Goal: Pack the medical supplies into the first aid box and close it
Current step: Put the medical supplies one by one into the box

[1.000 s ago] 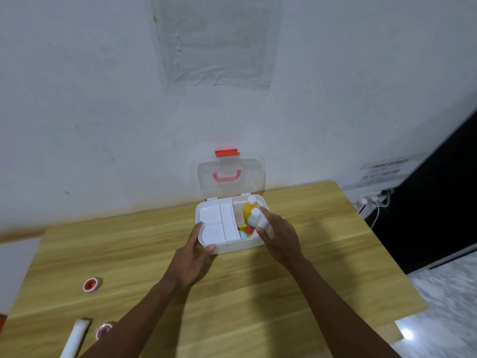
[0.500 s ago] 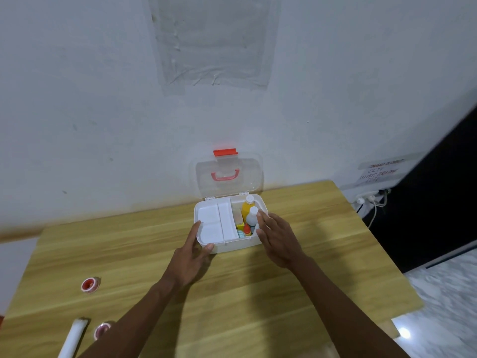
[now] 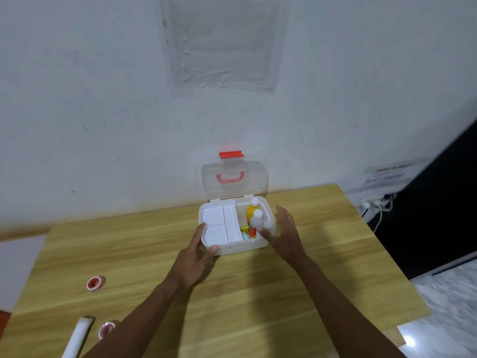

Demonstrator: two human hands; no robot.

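— Two hands at the box (image 3: 236,245)?
— Yes. It sits open at the back of the wooden table (image 3: 232,306), near the white wall (image 3: 103,99), clear lid (image 3: 233,179) upright. The left hand (image 3: 192,264) grips its front left corner, thumb on the rim. The right hand (image 3: 284,235) is spread wide beside its right end, holding nothing.
— Inside?
— A white tray (image 3: 222,224) on the left; right of it a yellow bottle (image 3: 251,213), a white bottle (image 3: 256,219), and smaller items I can't make out.
— Elsewhere?
— Well left of the box: two tape rolls (image 3: 95,283), possibly, and a white tube (image 3: 77,337).
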